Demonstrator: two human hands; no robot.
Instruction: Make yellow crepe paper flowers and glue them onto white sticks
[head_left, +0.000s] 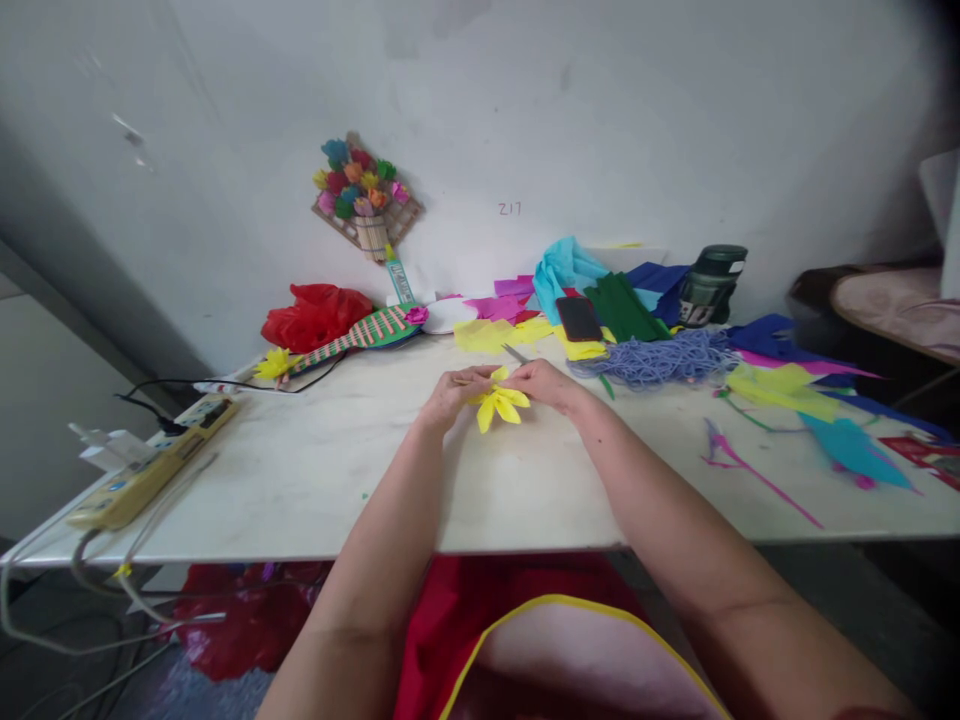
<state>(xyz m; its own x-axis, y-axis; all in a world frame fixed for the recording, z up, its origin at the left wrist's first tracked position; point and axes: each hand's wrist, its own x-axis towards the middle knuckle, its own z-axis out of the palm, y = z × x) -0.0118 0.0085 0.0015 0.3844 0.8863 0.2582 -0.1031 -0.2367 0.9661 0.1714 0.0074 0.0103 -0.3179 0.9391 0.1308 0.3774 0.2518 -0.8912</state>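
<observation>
A yellow paper flower (498, 405) with several pointed petals is held over the middle of the table. My left hand (454, 390) is closed on its left side, where a thin stem-like end shows at the fingers. From the right, my right hand (543, 382) pinches one of the flower's petals at the upper edge. Just beyond my hands lies a pair of scissors (515, 353), only partly visible. A small green strip (606, 387) rests to the right of them. The fingertips of both hands are partly hidden by the petals.
Crepe paper sheets, a phone (578, 319), a bundle of purple-grey string (652, 358) and a dark green bottle (712, 287) stand at the back right. A decorated guitar-shaped craft (375, 330) lies back left. A power strip (154, 462) with cables sits along the left edge.
</observation>
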